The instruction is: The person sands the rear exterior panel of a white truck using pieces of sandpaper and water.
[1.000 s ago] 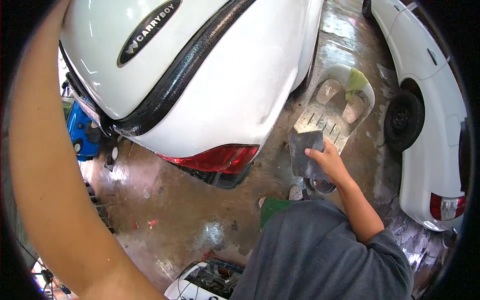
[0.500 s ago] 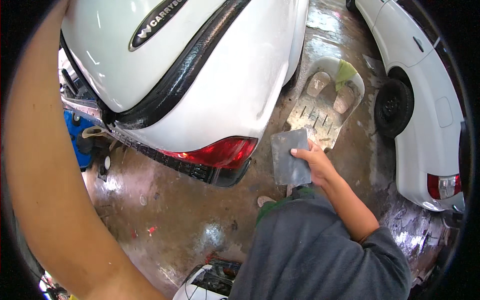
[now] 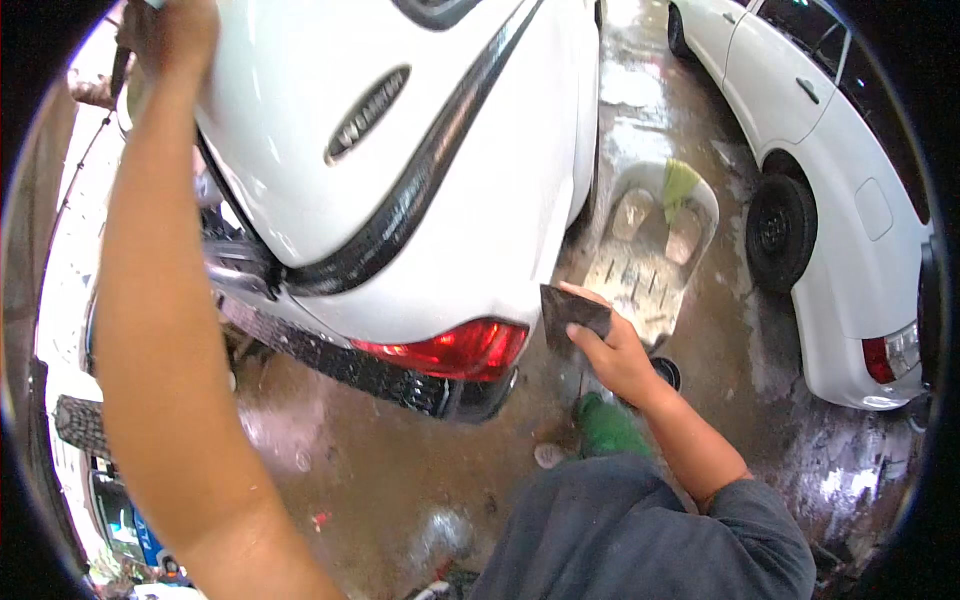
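In my right hand (image 3: 622, 358) is a dark grey sheet of sandpaper (image 3: 570, 318), with the thumb on its face and the fingers behind. It looks smaller and bent, and stands just right of a white pickup's red tail light (image 3: 455, 350). My left arm reaches far up the left side, where my left hand (image 3: 183, 38) is by the edge of the white canopy (image 3: 290, 130). Blur and the picture's rim hide its fingers, so its grip cannot be made out.
A pale plastic step stool (image 3: 632, 275) with a green cloth (image 3: 680, 190) draped on it stands on the wet floor beside the pickup. Another white vehicle (image 3: 850, 250) is parked at the right. The pickup's black bumper (image 3: 390, 385) juts out below the tail light.
My view has shifted, bringing my left hand into sight at the upper left. In my right hand the sandpaper has gone from flat and wide to smaller and tilted, closer to the tail light.
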A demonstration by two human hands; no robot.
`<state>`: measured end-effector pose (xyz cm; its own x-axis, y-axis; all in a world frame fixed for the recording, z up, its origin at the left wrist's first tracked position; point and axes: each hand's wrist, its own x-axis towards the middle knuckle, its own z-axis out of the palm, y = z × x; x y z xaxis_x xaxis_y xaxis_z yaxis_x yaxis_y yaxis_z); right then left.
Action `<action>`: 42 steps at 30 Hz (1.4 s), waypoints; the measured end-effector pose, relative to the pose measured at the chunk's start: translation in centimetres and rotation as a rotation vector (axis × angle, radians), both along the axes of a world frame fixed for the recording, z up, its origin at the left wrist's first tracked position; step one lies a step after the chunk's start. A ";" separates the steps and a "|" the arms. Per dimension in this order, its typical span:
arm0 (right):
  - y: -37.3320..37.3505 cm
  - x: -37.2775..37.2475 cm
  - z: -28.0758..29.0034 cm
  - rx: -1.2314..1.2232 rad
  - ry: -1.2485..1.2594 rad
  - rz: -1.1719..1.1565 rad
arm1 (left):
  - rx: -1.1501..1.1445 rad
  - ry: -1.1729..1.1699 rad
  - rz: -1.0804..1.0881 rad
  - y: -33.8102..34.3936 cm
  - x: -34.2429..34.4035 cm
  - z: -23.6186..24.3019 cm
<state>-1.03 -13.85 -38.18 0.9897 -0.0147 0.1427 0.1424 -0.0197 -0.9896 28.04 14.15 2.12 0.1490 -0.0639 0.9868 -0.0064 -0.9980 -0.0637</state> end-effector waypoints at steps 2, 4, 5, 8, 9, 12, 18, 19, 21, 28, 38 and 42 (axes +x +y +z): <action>1.5 2.2 5.6 -0.318 -0.440 -0.075 | 0.345 -0.166 -0.015 4.2 -0.9 2.7; 0.7 4.2 10.9 -0.546 -0.716 -0.208 | 0.141 -0.225 -0.449 -3.0 -2.4 -0.4; 0.6 5.4 12.5 -0.567 -0.810 -0.272 | -0.143 -0.047 -0.490 -5.8 -3.6 -1.3; 3.1 8.3 16.2 -0.612 -1.021 -0.358 | -0.080 -0.029 -0.479 -3.7 -2.3 -0.2; 4.6 8.6 17.5 -0.590 -1.066 -0.359 | 0.031 -0.138 -0.353 -0.9 -1.2 0.5; 4.9 10.6 18.5 -0.680 -1.073 -0.413 | -0.144 -0.057 -0.443 -2.6 -0.8 0.0; 5.6 11.2 18.9 -0.752 -1.082 -0.438 | -0.211 -0.031 -0.589 -3.1 -1.6 -0.6; 6.2 11.4 18.9 -0.773 -1.093 -0.456 | -0.189 -0.028 -0.574 -1.9 -1.7 0.1; 6.5 11.6 19.0 -0.767 -1.082 -0.457 | -0.131 -0.037 -0.573 -1.3 -1.5 0.3; 6.6 11.5 20.1 -0.833 -1.054 -0.475 | -0.203 -0.022 -0.560 -2.4 -2.1 -0.1; 6.6 11.4 20.3 -0.879 -1.049 -0.472 | -0.356 0.056 -0.642 -3.3 -3.1 -0.4; 7.1 11.2 20.3 -0.856 -1.052 -0.470 | -0.312 0.077 -0.620 -2.5 -2.2 -0.2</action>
